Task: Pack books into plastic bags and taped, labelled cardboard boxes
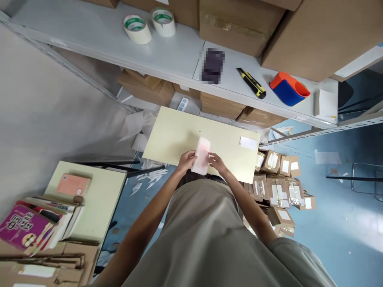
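Note:
A flat, oblong packet (201, 157) in whitish wrapping, with a pink tint showing through, is between my hands at the near edge of the pale yellow table (176, 127). My left hand (187, 160) grips its left side, thumb and fingers closed at the edge. On the opposite side, my right hand (217, 162) has its fingers closed against the right edge. What lies inside the wrapping cannot be made out. A white slip of paper (248, 142) lies on the table's right end.
Above the table runs a grey shelf (179, 56) bearing tape rolls (137, 30), a yellow-black box cutter (251, 83) and a red-blue tape dispenser (289, 88). Taped cartons (278, 191) are piled on the floor to the right. Books (26, 227) and a pink box (72, 184) occupy a left side table.

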Action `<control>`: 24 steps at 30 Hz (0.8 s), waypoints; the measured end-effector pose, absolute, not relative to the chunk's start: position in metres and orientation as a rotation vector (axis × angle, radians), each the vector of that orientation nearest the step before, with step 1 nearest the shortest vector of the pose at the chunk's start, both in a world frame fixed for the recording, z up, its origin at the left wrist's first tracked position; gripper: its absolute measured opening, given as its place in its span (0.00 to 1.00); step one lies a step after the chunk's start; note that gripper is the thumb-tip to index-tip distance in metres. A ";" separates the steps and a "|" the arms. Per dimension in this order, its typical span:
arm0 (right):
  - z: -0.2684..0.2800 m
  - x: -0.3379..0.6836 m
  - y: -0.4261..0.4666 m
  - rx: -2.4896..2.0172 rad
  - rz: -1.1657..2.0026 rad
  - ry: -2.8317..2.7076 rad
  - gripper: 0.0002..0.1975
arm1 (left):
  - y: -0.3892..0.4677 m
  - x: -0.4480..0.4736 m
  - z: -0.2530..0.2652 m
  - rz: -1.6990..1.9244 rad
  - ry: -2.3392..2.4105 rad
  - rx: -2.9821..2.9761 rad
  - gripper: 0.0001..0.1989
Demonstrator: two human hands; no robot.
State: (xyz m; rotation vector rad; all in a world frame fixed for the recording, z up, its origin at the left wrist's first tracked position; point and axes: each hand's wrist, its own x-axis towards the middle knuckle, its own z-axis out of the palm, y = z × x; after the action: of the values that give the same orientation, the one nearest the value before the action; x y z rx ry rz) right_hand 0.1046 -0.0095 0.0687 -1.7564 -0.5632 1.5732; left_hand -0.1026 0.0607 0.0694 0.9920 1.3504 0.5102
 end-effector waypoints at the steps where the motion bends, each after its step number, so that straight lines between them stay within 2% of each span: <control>1: 0.062 0.100 -0.010 -1.728 1.659 -0.536 0.22 | 0.062 -0.113 0.061 0.486 1.379 0.948 0.23; 6: 0.043 0.059 -0.004 -1.650 1.779 -0.553 0.17 | 0.071 -0.161 0.033 0.417 1.484 0.952 0.27; 15: 0.013 -0.036 0.092 -1.760 1.756 -0.562 0.11 | 0.156 -0.246 0.013 0.251 1.626 1.211 0.22; 21: 0.000 -0.087 0.179 -1.862 1.625 -0.607 0.18 | 0.243 -0.270 0.002 0.151 1.567 1.379 0.31; 24: -0.002 -0.098 0.209 -1.920 1.541 -0.656 0.22 | 0.281 -0.272 -0.006 0.135 1.485 1.430 0.31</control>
State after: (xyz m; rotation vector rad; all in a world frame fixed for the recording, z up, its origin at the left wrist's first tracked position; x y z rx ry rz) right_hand -0.0976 0.2093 -0.0021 -1.9197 -0.6557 1.5407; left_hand -0.2724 0.2810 -0.0056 1.4298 1.4847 0.1351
